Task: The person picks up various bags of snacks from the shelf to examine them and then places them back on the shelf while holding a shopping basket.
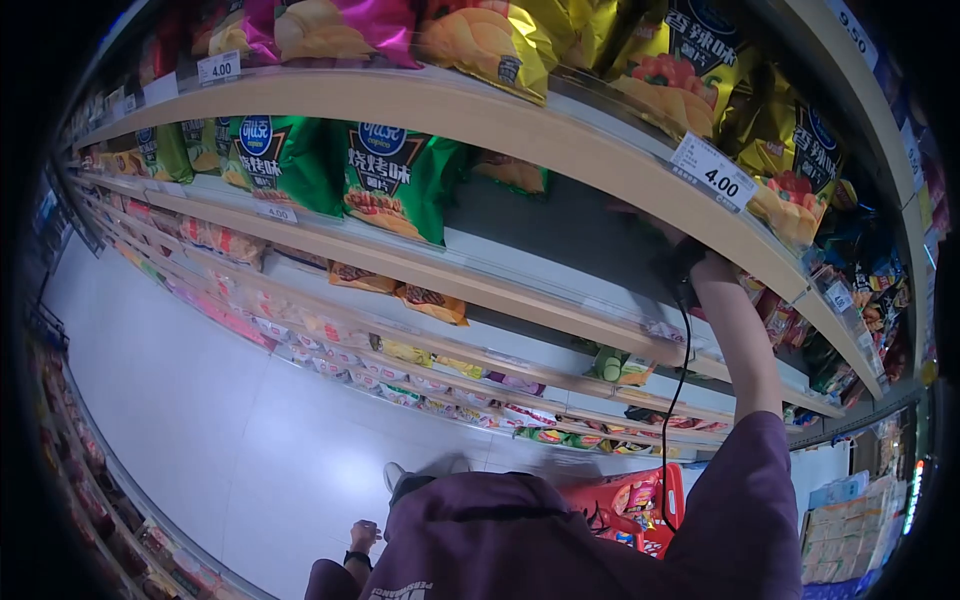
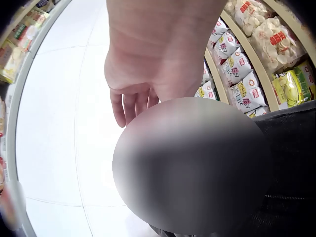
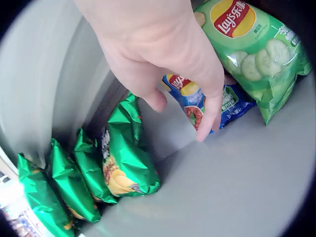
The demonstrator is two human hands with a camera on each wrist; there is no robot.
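Observation:
Reaching into a shelf, the right hand (image 3: 158, 64) has its thumb and fingers apart, with nothing between them. Its fingers lie in front of a blue Lay's bag (image 3: 231, 104), beside a light green Lay's bag (image 3: 256, 54); whether they touch the blue one I cannot tell. Several dark green chip bags (image 3: 129, 153) stand on the other side of the hand. In the head view the right hand (image 1: 650, 225) is mostly hidden in shadow behind the shelf edge. The left hand (image 2: 148, 64) hangs over the floor with loosely bent fingers and holds nothing; the head view shows it (image 1: 364, 535) low down.
A shelf board (image 1: 600, 150) with price tags (image 1: 713, 172) runs above the right forearm, with yellow bags (image 1: 680, 70) on it. Lower shelves hold more packets. A red basket (image 1: 660, 510) with packets is beside the person. A black cable (image 1: 668, 430) hangs from the right wrist.

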